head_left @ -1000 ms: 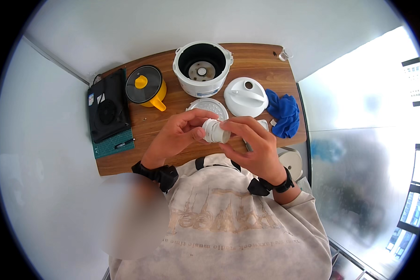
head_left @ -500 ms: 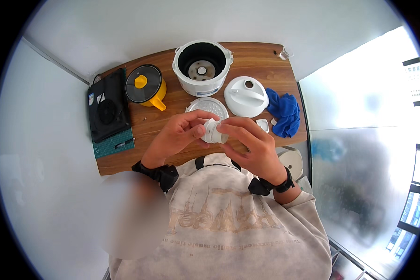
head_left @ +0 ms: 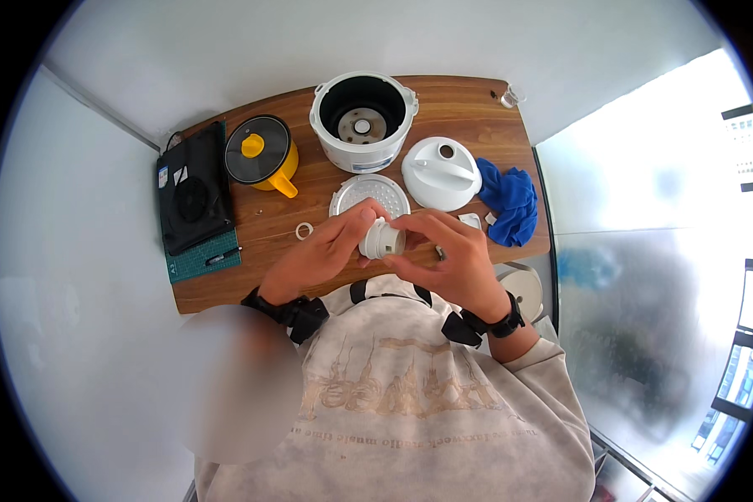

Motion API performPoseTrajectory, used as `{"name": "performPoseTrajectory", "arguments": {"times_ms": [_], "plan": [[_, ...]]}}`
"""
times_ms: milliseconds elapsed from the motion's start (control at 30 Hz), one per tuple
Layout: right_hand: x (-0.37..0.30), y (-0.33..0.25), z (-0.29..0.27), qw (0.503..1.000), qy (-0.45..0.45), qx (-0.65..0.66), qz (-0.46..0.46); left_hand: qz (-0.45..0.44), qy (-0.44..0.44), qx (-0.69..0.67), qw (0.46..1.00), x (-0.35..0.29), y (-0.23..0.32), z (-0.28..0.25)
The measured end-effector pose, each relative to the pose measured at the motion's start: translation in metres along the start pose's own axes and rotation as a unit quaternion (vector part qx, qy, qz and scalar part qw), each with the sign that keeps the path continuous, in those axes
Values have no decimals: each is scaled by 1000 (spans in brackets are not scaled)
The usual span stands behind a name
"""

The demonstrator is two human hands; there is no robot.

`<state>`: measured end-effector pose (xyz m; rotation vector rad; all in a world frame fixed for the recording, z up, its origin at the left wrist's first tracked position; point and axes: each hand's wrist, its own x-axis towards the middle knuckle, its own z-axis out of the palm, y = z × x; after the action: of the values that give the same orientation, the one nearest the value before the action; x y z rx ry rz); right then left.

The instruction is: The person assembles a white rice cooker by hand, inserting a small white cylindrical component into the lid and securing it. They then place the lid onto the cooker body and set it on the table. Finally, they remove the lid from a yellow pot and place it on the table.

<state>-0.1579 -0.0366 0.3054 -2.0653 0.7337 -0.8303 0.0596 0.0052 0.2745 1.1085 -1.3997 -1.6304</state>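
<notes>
Looks like a small booth or rm, poss. office-type or wkshop; can't tell exactly. Plain pale walls (head_left: pixel 376 42) close in at back & L, w/ a frosted-looking panel (head_left: pixel 627 201) on R & bright window panes (head_left: pixel 738 376) in dk frames beyond. Wood worktop (head_left: pixel 259 238) fills the nook. Kitchen-type kit on it, e.g. wh. cooker (head_left: pixel 343 152) & yel. pot (head_left: pixel 261 166), but also a cutting mat (head_left: pixel 194 266) w/ pen (head_left: pixel 224 257), more desk/wkshop than home kitchen.
</notes>
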Motion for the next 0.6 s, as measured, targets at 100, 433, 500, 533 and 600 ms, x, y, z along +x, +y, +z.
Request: {"name": "performPoseTrajectory", "arguments": {"times_ms": [100,433,500,533,600], "plan": [[2,1,4,1000,2,-11,-10,25,53,10,998,-1,-2,9],[6,-1,2,996,-24,7,81,-12,65,-48,997,2,9,18],[7,-4,5,997,-18,21,70,50,77,-9,996,3,0,15],[6,-3,5,998,-19,17,65,41,72,0,997,3,0,13],[6,-2,7,998,-20,8,54,24,63,16,998,3,-1,8]]}}
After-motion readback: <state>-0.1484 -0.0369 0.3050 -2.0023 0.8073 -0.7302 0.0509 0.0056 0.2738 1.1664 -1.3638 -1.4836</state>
